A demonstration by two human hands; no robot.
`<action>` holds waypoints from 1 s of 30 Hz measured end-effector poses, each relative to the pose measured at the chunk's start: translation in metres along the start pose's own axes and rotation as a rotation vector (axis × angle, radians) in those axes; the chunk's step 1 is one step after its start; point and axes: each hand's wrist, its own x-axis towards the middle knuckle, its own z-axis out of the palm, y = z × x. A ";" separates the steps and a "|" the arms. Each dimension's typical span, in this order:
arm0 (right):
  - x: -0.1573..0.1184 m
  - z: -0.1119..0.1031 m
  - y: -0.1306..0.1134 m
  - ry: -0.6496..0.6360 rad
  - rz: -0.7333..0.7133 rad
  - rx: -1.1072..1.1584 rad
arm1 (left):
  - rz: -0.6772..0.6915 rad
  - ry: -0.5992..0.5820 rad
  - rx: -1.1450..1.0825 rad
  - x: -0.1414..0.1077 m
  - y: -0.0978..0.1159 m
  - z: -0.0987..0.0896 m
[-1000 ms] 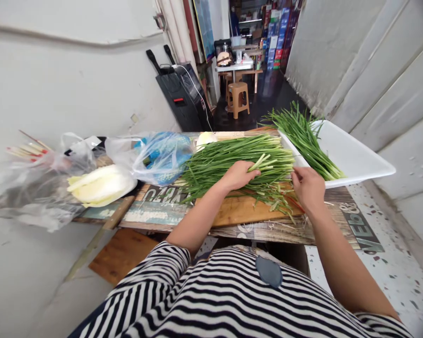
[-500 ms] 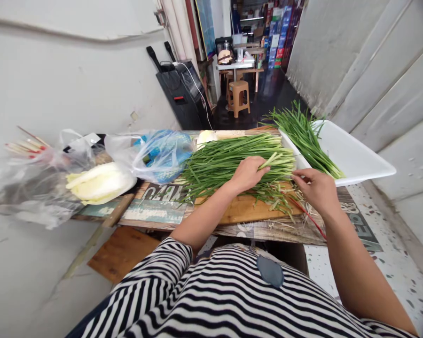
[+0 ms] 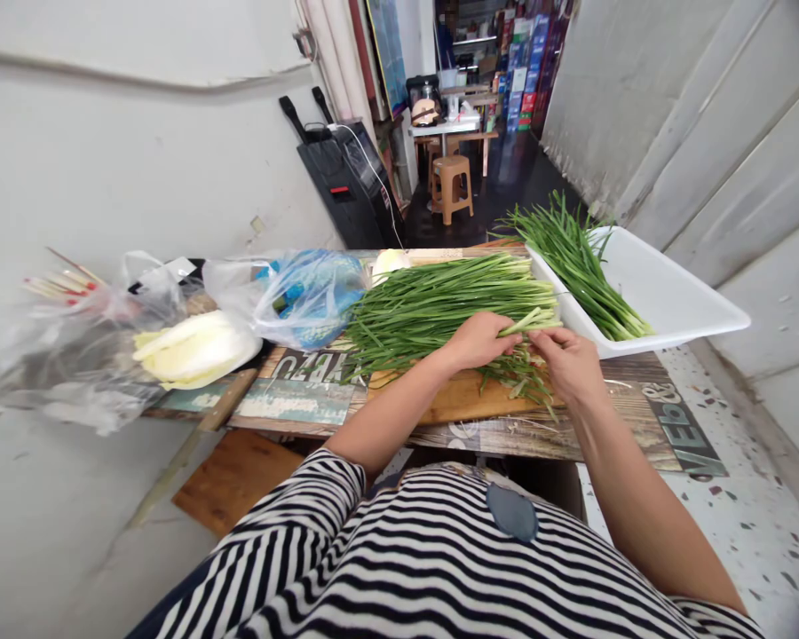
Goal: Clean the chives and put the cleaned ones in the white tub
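A thick pile of garlic chives (image 3: 439,297) lies across a wooden cutting board (image 3: 449,399), pale stem ends to the right. My left hand (image 3: 483,340) is closed around a few chives near those ends. Close beside it, my right hand (image 3: 563,355) pinches with thumb and fingers at the stem tips; what exactly lies between the fingers is too small to make out. Loose trimmings (image 3: 523,382) are scattered on the board under my hands. Another bunch of chives (image 3: 582,266) rests in a white plastic tub (image 3: 679,284) at the right.
On the table's left are a halved napa cabbage (image 3: 200,348), a clear bag (image 3: 73,355) with skewers, and a bag with blue contents (image 3: 312,297). A black speaker (image 3: 352,186) leans by the wall. A brown stool (image 3: 451,188) stands farther back.
My right hand has moved left to the stem ends beside my left hand. My left hand has come slightly down and right, still holding chives. The red strip by my right hand is out of sight.
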 end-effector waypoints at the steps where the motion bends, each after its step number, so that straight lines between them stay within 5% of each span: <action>1: 0.000 0.004 0.002 0.021 0.045 0.059 | 0.000 0.021 0.001 0.000 0.000 0.000; 9: 0.013 -0.009 0.016 0.230 0.008 -0.083 | -0.076 0.118 0.141 -0.008 -0.001 -0.011; 13: 0.010 -0.018 0.014 0.042 -0.145 -0.311 | -0.102 0.194 0.069 -0.010 -0.009 -0.015; 15: 0.005 -0.011 0.008 0.005 -0.128 -0.241 | -0.088 0.200 0.064 -0.010 -0.010 -0.013; 20: 0.000 0.012 -0.003 -0.025 0.173 0.205 | -0.069 0.171 0.048 -0.010 -0.009 -0.008; 30: -0.005 0.020 -0.013 0.050 0.212 0.428 | -0.060 0.166 0.037 -0.011 -0.008 -0.008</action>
